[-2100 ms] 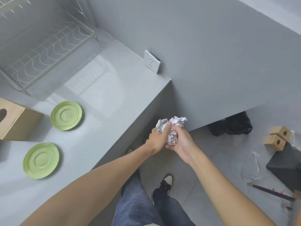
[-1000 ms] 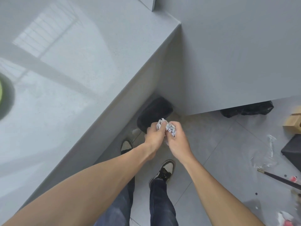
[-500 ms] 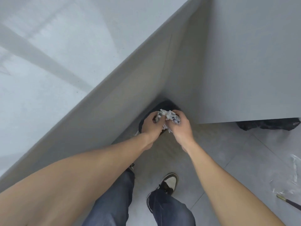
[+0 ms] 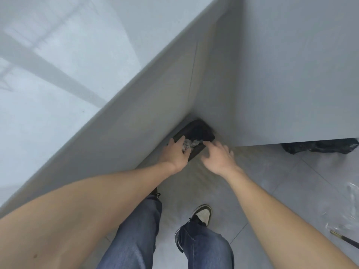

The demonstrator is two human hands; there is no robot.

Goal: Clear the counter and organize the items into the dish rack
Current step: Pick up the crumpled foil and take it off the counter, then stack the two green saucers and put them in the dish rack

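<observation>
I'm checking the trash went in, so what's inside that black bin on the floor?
Crumpled paper shows inside the black bin, between both open hands. Anything beneath it is hidden in the dark interior.

A crumpled wad of white paper (image 4: 189, 144) lies in the open mouth of a black bin (image 4: 196, 133), toward the bin's near edge. The bin stands on the floor in the corner where the cabinet front under the table (image 4: 68, 74) meets the wall at right. The paper is blurred, creased and greyish-white. The glossy pale grey table fills the left and far side.
</observation>
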